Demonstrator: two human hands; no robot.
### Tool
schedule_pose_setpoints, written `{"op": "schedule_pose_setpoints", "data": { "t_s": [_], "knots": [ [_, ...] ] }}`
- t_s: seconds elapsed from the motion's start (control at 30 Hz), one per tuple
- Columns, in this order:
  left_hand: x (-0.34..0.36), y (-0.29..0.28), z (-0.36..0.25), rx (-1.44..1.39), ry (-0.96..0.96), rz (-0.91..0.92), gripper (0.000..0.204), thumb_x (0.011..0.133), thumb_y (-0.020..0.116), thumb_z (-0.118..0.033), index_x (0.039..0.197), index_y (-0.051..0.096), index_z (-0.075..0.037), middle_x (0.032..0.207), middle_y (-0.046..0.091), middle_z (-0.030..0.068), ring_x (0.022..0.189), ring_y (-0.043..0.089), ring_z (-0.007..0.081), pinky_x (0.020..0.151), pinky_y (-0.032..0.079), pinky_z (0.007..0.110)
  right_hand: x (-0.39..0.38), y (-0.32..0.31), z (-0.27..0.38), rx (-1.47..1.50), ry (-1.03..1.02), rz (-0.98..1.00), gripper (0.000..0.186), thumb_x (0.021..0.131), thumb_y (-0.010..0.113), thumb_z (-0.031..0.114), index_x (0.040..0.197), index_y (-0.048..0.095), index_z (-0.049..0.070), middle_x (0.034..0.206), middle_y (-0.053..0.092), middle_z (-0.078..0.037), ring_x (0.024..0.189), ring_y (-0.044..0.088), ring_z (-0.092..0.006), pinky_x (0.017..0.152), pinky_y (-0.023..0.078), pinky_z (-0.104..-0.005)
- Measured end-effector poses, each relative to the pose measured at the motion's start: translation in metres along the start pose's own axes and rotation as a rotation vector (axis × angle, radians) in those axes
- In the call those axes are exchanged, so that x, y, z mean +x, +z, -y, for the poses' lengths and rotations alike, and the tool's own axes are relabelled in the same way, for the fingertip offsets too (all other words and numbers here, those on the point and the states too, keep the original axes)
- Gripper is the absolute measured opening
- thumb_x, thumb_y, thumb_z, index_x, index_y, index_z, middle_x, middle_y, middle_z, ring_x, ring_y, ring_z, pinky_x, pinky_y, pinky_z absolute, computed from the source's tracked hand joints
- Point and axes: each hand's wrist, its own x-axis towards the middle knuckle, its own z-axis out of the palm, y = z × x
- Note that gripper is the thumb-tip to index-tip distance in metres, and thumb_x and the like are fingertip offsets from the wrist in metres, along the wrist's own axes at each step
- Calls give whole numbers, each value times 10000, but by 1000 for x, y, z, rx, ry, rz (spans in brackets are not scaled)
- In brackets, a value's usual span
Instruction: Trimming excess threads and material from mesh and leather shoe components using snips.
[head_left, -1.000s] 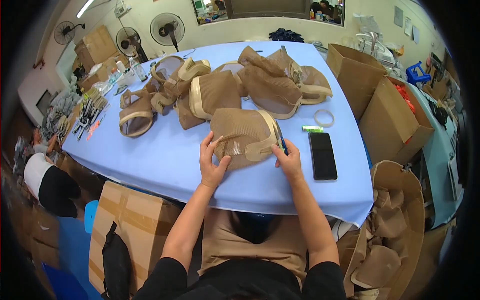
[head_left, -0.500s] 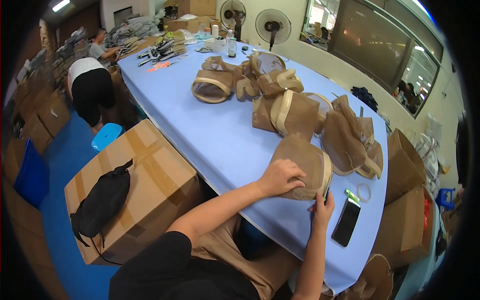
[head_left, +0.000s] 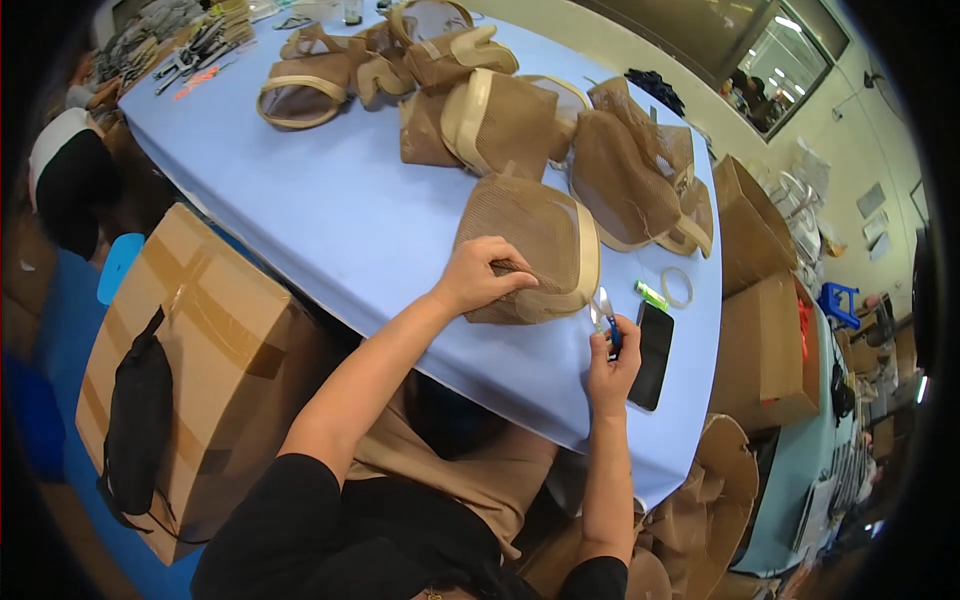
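Pale blue, the desk stretched toward a cream wall. The left hand was clamped on a brown mesh piece near the front edge, while the right hand was wrapped around scissors, blades parted just beside the piece's beige band. Beyond lay a black phone, a green object, a pale ring and other mesh pieces.

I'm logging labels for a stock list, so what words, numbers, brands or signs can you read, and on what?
No text is readable.
Small green-and-white item: any print is too small to read.
Papers on the wall: any writing is too small and blurred.
Phone: dark screen, no lettering shows.
Brown mesh piece under the left hand: no lettering shows.
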Motion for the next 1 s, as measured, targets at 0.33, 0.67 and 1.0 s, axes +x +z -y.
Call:
{"op": "schedule_pose_setpoints", "data": {
  "t_s": [0.33, 0.67, 1.0],
  "knots": [
    [-3, 0, 4, -130, -182, 73, 184, 674, 726, -218, 690, 659, -48, 686, 608, 48, 639, 562, 130, 593, 437, 247, 0, -9, 13, -338, -272, -20, 430, 591, 751, 158, 1001, 629, 110, 698, 509, -41, 605, 459, -180, 538, 379, -291],
    [-1, 0, 7, -190, -275, 94, 183, 687, 719, -192, 679, 647, -24, 652, 597, 28, 611, 534, 90, 566, 422, 234, 7, -16, 17, -518, -448, 83, 381, 607, 731, 171, 978, 644, 153, 673, 489, -2, 591, 444, -160, 540, 352, -294],
    [-1, -1, 3, -176, -282, 129, 149, 708, 706, -151, 702, 642, -17, 702, 606, 26, 670, 547, 81, 617, 435, 218, 4, -14, 11, -479, -440, 75, 367, 619, 724, 178, 975, 640, 149, 675, 485, 0, 594, 441, -158, 538, 351, -292]
  ]
}}
